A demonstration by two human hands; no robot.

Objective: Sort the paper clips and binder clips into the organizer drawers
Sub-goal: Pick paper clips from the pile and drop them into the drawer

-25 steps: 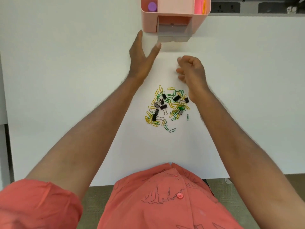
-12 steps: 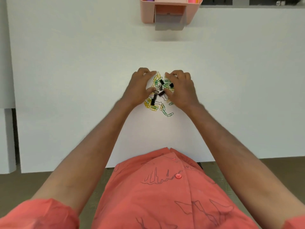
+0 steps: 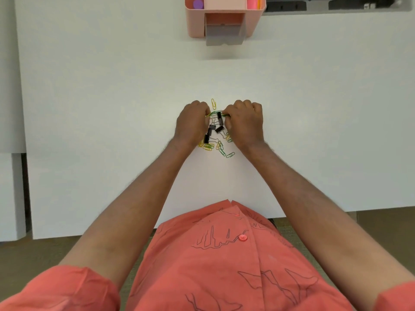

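Observation:
A heap of yellow and green paper clips (image 3: 230,155) mixed with black binder clips (image 3: 219,129) lies mid-table. My left hand (image 3: 193,124) and my right hand (image 3: 244,124) press in on it from either side, fingers curled into its far end with green clips at the fingertips. Much of the heap is hidden under my hands. One yellow paper clip (image 3: 213,103) lies just beyond my fingers. The pink organizer (image 3: 195,21) stands at the far edge, its grey translucent drawer (image 3: 224,37) pulled out towards me.
The white table (image 3: 112,108) ends in front at my orange shirt. The organizer's top compartments hold a purple object (image 3: 198,3) and pink and orange notes (image 3: 253,2). Black sockets (image 3: 285,5) run along the back. A second white surface (image 3: 9,86) adjoins on the left.
Both hands came back from near the organizer to the heap and closed in on it, squeezing it narrower. Their fingers have curled tighter.

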